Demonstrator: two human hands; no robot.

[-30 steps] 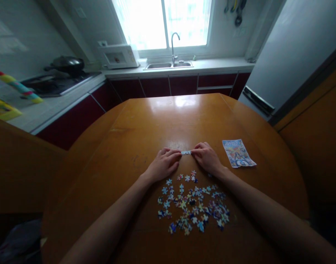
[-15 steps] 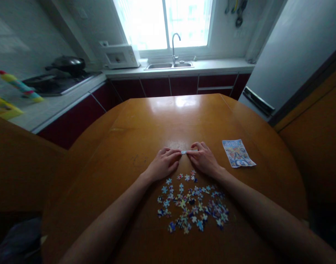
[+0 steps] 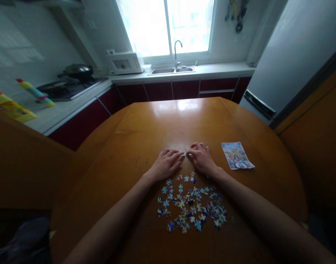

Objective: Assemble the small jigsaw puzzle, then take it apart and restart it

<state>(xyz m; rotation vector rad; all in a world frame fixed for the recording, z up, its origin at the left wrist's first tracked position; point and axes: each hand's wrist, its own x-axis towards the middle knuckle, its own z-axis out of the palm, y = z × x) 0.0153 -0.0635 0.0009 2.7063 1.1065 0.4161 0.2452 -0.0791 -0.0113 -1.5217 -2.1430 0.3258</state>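
Small pale-blue puzzle pieces point(image 3: 184, 154) lie on the wooden table between my two hands, partly covered by the fingertips. My left hand point(image 3: 167, 163) comes at them from the left, its fingers together and the tips closed on their left end. From the other side my right hand point(image 3: 203, 159) has bent fingers, with thumb and forefinger gripping the right end. Nearer to me, between my forearms, spreads a loose pile of puzzle pieces point(image 3: 181, 204) in many colours. A few separate pieces point(image 3: 186, 179) lie just below the hands.
A creased printed picture sheet point(image 3: 237, 156) lies right of my right hand on the table point(image 3: 146, 124). Beyond the table are a sink point(image 3: 172, 70), a microwave point(image 3: 126, 63) and a stove with a pan point(image 3: 78, 70). A fridge point(image 3: 288, 55) stands at the right.
My right fingers have drawn up slightly and bend more over the puzzle pieces. My left hand stays nearly in place. The whole view has shifted a little with my head.
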